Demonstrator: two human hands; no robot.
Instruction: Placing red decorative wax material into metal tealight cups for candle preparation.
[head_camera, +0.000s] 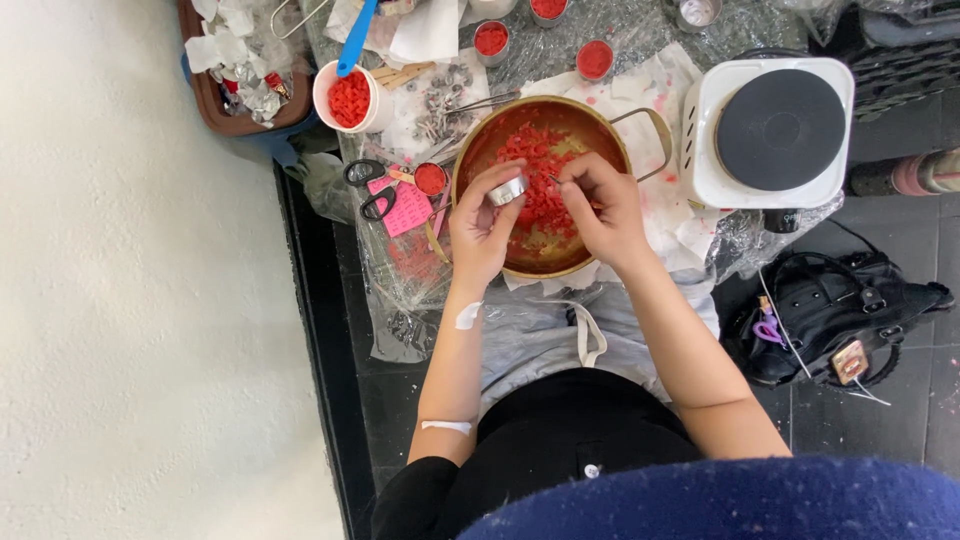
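seated at a low work surface covered in clear plastic sheet (400, 280), stained red in places. at centre, a wide brass-coloured pot (480, 150) with wire handles, its bottom strewn with red wax chunks (540, 170), a good heap left, so judged well short of empty. to its right, a white single-plate electric hob (770, 125), nothing on it. further right on the dark floor, a black bag (830, 310). top left, a brown tray (225, 110) of crumpled white scraps, and beside it a white cup (350, 95) full of red pieces with a blue handle standing in it. near the pot's left rim, black-handled scissors (365, 185) on a pink paper.

along the top edge, three small round tins already filled red (490, 38), (548, 8), (594, 58), plus a fourth filled tin (430, 178) by the scissors: judged as finished fillings. one more tin, silvery inside (695, 12), at the top.

over the pot, left hand (480, 230) closed round a small metal tin (508, 190), tilted, held by fingertips at its wall; cannot tell how full. right hand (600, 215) just beside it, fingers pinched narrow on something at the tin's mouth, too small to make out. judged mid-filling of this tin, with at least one more to go.
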